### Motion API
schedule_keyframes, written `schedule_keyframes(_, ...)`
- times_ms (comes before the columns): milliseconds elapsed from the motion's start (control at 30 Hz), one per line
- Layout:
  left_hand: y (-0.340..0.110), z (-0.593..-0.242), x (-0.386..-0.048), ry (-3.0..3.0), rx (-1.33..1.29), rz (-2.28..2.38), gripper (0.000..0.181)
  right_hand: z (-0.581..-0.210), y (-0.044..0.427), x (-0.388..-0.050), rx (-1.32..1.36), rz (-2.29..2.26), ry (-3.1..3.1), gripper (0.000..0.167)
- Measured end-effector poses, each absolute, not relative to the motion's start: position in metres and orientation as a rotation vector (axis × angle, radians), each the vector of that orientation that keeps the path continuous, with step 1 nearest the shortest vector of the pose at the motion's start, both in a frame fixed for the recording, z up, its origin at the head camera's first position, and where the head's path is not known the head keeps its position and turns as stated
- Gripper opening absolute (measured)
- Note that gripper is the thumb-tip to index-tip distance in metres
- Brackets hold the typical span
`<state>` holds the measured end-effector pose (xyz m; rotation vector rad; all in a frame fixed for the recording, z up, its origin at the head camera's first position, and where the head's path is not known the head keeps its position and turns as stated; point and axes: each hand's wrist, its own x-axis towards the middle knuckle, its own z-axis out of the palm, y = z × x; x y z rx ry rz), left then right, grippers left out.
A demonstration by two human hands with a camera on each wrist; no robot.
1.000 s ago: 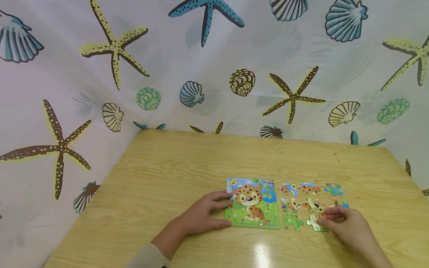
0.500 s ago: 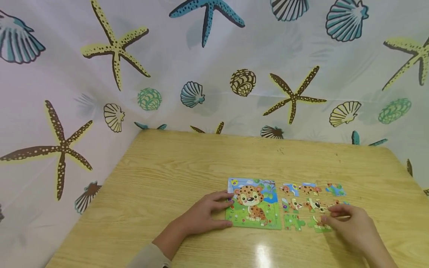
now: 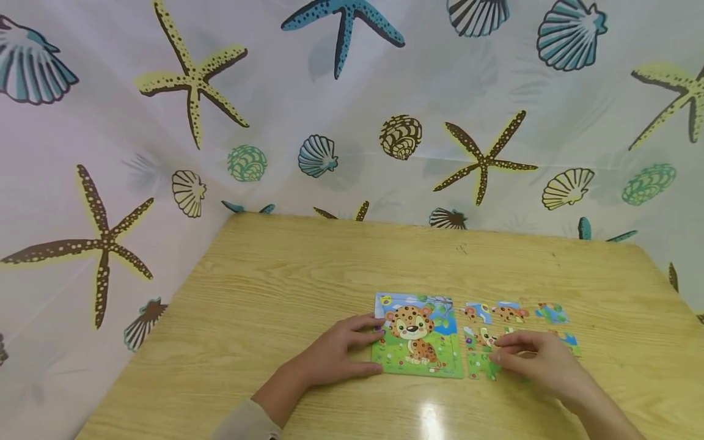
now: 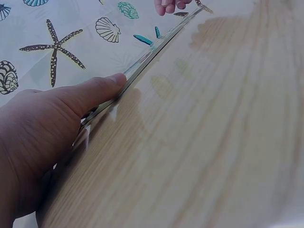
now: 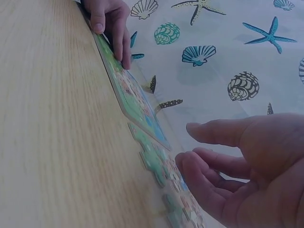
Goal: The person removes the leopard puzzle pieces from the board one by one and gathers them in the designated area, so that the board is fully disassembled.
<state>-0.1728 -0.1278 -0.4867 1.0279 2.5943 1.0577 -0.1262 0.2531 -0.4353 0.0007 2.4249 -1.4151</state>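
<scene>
A square jigsaw board with a spotted leopard cub picture lies flat on the table. My left hand rests at its left edge, the fingers extended onto the rim and the thumb by the lower left corner. Loose puzzle pieces lie in rows to the right of the board. Over the lower ones hovers my right hand, nearest to a green piece. In the right wrist view, a gap shows between the thumb and bent fingers, with nothing in it. That hand hides some of the lower pieces.
Pieces of the upper row, such as a blue and green one, lie beyond my right hand, and another piece sits at its right. The wooden table ends at a white cloth printed with shells and starfish.
My right hand has moved left, from the lower right pieces to above the green piece beside the board. My left hand keeps its place on the board's edge.
</scene>
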Motion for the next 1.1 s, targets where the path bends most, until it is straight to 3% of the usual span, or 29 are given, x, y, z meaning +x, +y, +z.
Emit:
schedule_keyframes(500, -0.129, -0.486, -0.171, 2.594, 1.057, 1.051, 0.066, -0.43, 0.211, -0.144, -0.301, -1.448, 2.347, 0.046)
schedule_keyframes(1100, -0.128, -0.491, -0.174, 2.618, 1.051, 1.019, 0.065, -0.446, 0.188, -0.154, -0.277, -1.44, 2.327, 0.044)
